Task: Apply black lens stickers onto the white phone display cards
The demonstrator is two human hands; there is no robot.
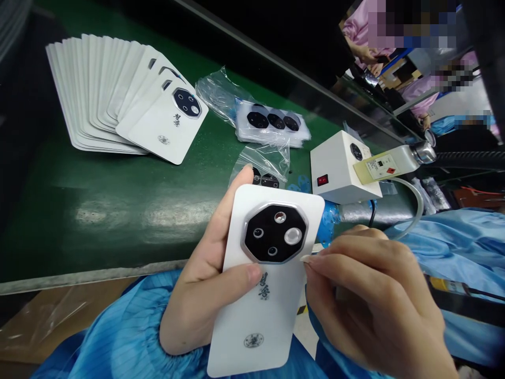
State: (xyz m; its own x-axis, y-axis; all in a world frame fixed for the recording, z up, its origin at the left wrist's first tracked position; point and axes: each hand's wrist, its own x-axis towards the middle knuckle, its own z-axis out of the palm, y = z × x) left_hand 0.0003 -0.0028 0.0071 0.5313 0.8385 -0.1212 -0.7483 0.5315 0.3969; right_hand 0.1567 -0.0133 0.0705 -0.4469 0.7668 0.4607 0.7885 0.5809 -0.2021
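Observation:
My left hand (209, 284) is closed around a white phone back cover (272, 321), its thumb lying on the face below the camera area. On the cover sits a black octagonal camera plate (268, 245) with a silver rim and several lens rings. Dark lettering and a round emblem mark the white surface. My right hand (374, 295) is pinched at the cover's right edge, close to the camera plate's lower right corner. Whatever lies between its fingertips, if anything, is too small to make out.
A fanned stack of white back covers (158, 126) lies at the left of the green bench (118, 205). Near the middle are black camera lens plates on clear sheets (272, 123) and a plastic bag (272, 158). A white box (335, 168) with a red switch and a bottle (394, 162) stand right. Other people work beyond.

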